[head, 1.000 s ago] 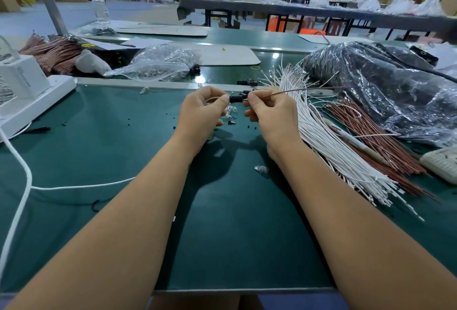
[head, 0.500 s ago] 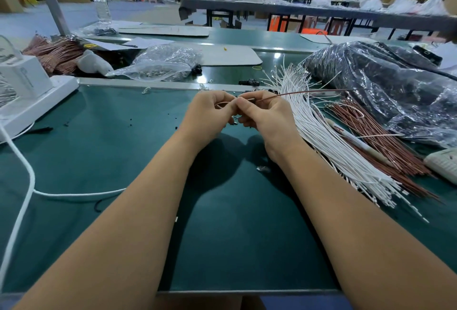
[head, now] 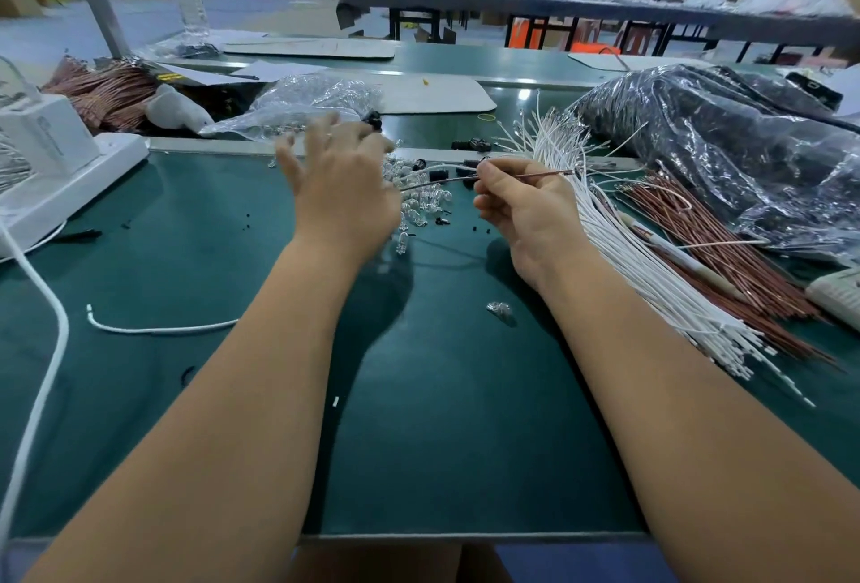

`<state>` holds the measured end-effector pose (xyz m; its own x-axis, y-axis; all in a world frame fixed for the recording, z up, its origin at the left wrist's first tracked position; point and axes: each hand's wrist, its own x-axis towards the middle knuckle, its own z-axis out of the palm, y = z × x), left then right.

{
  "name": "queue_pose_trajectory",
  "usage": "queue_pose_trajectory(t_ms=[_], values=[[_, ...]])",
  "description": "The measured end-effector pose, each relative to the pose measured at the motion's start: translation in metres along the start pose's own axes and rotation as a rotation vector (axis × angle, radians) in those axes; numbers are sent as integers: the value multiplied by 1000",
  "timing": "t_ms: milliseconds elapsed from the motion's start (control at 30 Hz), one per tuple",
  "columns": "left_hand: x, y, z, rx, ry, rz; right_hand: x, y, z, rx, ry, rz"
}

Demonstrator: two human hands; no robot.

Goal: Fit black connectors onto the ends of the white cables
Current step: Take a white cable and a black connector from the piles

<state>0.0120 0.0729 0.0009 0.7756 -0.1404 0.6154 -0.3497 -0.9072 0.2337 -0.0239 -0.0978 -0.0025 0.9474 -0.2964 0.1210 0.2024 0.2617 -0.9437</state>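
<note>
My right hand (head: 526, 210) pinches a thin brown wire (head: 535, 174) between thumb and fingertips; the wire runs level, left and right of the hand. Small black connectors (head: 437, 175) lie just left of its fingertips, and more black connectors (head: 471, 145) sit on the far rail. My left hand (head: 342, 191) hovers over the mat with fingers spread, blurred and holding nothing. A thick bundle of white cables (head: 628, 257) fans out to the right of my right hand. Whether a connector sits on the held wire's end I cannot tell.
Clear small bulbs (head: 419, 203) lie scattered between my hands. Brown wires (head: 707, 252) and a dark plastic bag (head: 726, 149) fill the right side. A clear bag (head: 302, 103) lies beyond the rail. A white device (head: 51, 163) and its cord (head: 44, 303) occupy the left; a loose white cable (head: 158, 329) lies nearby.
My left hand has let go, opened, and moved up and left away from my right hand. The right hand keeps its hold on the brown wire.
</note>
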Motion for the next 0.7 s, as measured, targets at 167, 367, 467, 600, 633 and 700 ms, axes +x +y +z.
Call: queue_pose_trajectory(t_ms=[167,367,467,600,633,700], values=[[-4,27,0,-262,-48,318,-3,3,6,-77,-97,-14],[-2,12,0,-287,-45,219,-2,4,4,-125,-97,-61],[-5,24,3,-405,-86,267,-3,8,5,-190,-135,-105],[-3,22,5,-472,-39,214,-1,8,5,-132,-86,-106],[-2,19,6,-473,-21,192,0,8,4,-100,-70,-82],[-1,17,6,-465,11,170,3,7,2,-55,-36,-45]])
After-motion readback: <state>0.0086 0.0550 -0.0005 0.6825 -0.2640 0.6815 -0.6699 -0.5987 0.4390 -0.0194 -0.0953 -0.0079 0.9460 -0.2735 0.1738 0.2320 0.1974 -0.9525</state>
